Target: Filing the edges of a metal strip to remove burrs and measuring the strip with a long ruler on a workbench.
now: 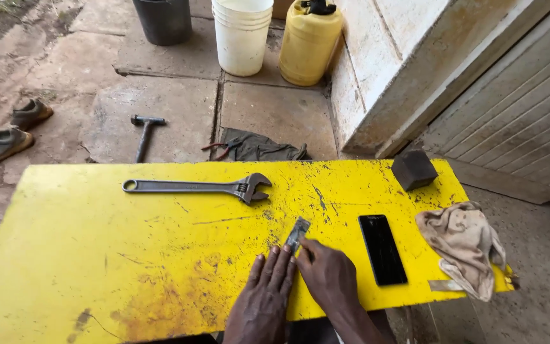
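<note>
Both hands work at the near edge of the yellow counter [97,255]. The left hand [265,296] lies flat, palm down, fingers [275,264] extended and holding nothing; the fingertips rest on the counter just beside the lower end of a small grey metal strip [298,233]. The right hand [329,274] is loosely curled, its fingers pinching or pressing the near end of the strip; whether the grip fully closes round it cannot be told. The strip lies flat, angled up and to the right, between the wrench [195,186] and the phone [382,248]. The phone lies face up just right of the right hand, well clear of the dark block [414,169] at the far right corner. A crumpled rag [466,245] sits at the right end, partly overhanging the edge. On the floor beyond lie a hammer [144,134], pliers on a dark cloth [259,148], a pair of shoes [14,130], two buckets and a yellow jerrycan [309,41]. Risk assessment: the strip is thin and its edges may be sharp; a slip under pressing fingertips could cut them. A sideways sweep of the right hand could scratch the phone or push it off the near edge. The overhanging rag could slide off.
</note>
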